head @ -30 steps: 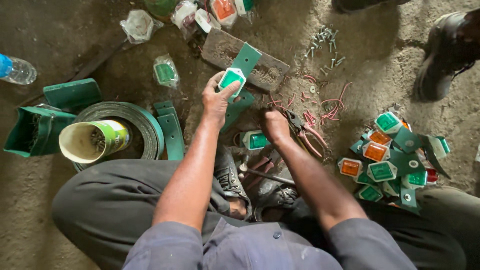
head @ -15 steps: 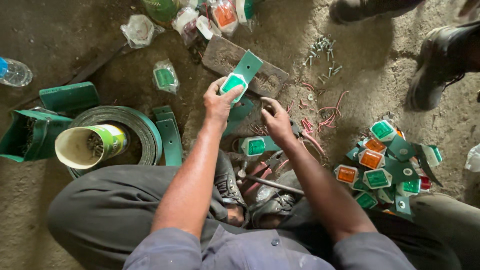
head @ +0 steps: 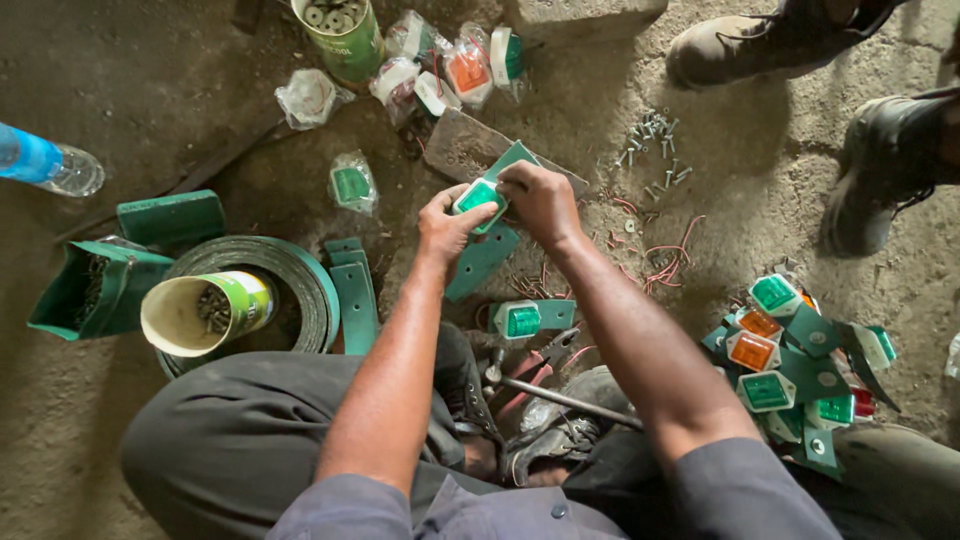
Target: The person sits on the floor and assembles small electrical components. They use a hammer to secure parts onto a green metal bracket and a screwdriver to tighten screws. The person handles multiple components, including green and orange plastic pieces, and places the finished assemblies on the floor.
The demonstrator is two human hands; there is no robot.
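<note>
My left hand (head: 446, 224) grips a small white-framed green reflector (head: 478, 196) that sits on a green metal bracket strip (head: 484, 252). My right hand (head: 541, 201) is closed over the reflector's top right side, its fingers pressing on it. Both hands meet above a flat grey stone block (head: 462, 146) on the dirt floor. A second green reflector mounted on a bracket (head: 523, 318) lies just below the hands. Pliers with red handles (head: 532, 371) and a metal rod (head: 565, 402) lie by my shoes.
A pile of green and orange reflectors on brackets (head: 792, 362) lies at right. A coil of green strip (head: 285, 270) holds a can of screws (head: 200, 312). Bagged reflectors (head: 440, 68), loose screws (head: 650, 140), red wire bits (head: 668, 262), a water bottle (head: 48, 164) and another person's boots (head: 880, 180) surround me.
My right hand has moved up from the wires on the floor to the reflector held by my left hand. The camera has tilted down and nearer.
</note>
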